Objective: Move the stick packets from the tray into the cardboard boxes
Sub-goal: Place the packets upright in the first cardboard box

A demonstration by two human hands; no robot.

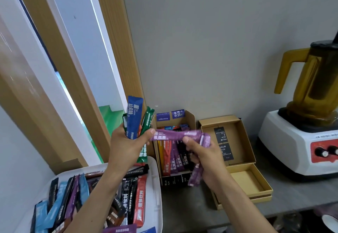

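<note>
1 tray (157, 192) at 7 o'clock, w/ a loose heap of packets (140, 201): a dozen-plus, exact count unclear. 2 cardboard boxes: full box (190, 121) at centre, lined w/ packets; open box (245, 141) just beside it at 3 o'clock, holding 2 black cards (225, 150), its near half bare. 1 blender (285, 148) at far 3 o'clock.

Tray's right rim sits just beside the full box. Wall (219, 50) close behind both boxes at 12. Bare counter (192, 210) at 5 o'clock.

Left hand (126, 147): fingers curled round a fan of approx. 4 packets, incl. a blue packet (134, 117), thumb tip on the left end of a purple packet (175, 135). Right hand (206, 161) pinches that purple packet near its right end, level above the full box; more purple ones (196, 176) hang from its palm toward 6.
</note>
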